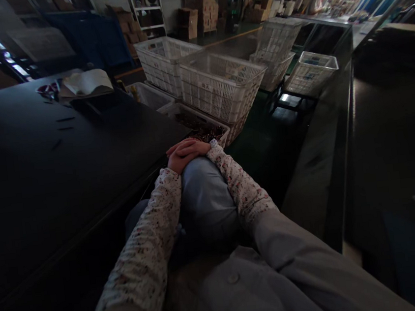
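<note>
Head view: hands (192, 148) clasped together over knee (205, 185), fingers apparently laced, dim; white crates (201, 97) beyond.

Black table (47, 182) | far end: open booklet (88, 83) | beside it: red-and-white item (46, 88) | nearer: thin dark pieces (65, 119)

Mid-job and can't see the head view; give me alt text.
The left hand and right hand rest folded together on a bent knee, beside a dark table on the left. White plastic crates stand ahead, in dim light.
</note>
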A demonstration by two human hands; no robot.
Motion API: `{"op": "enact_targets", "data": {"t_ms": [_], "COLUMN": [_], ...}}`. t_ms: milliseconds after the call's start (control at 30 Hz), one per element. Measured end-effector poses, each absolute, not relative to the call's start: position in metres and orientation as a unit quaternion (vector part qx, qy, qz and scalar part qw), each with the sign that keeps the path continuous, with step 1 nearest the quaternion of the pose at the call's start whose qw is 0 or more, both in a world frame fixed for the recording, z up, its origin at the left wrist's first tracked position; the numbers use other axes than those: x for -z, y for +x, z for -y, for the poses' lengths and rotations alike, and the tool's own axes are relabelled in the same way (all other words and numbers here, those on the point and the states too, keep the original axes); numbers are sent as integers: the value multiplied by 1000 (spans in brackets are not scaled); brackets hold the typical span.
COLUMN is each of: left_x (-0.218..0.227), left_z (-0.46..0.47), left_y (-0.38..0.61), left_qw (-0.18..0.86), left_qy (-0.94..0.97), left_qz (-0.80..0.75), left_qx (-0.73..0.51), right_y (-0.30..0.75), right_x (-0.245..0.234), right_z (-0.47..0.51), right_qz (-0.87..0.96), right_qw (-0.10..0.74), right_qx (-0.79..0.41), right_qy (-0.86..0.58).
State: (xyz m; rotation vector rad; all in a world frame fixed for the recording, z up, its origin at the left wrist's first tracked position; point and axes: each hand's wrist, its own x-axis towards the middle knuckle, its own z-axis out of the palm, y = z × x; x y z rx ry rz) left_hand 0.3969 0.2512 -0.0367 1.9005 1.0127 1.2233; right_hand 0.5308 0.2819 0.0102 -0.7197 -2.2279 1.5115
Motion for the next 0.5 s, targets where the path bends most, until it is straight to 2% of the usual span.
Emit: {"op": "enact_targets", "data": {"t_ms": [233, 500], "left_x": [34, 38], "left_z": [-246, -251], "left_y": [397, 396], "left_qw": [323, 333], "left_qy": [728, 728], "left_qz": [-384, -384], "left_qx": [-467, -460], "right_y": [537, 526], "right_x": [-15, -10], "right_z": [-272, -286], "right_qz": [778, 769], "right_qw": [209, 155], "right_qx": [-531, -555], "right_qy": [-265, -277]}}
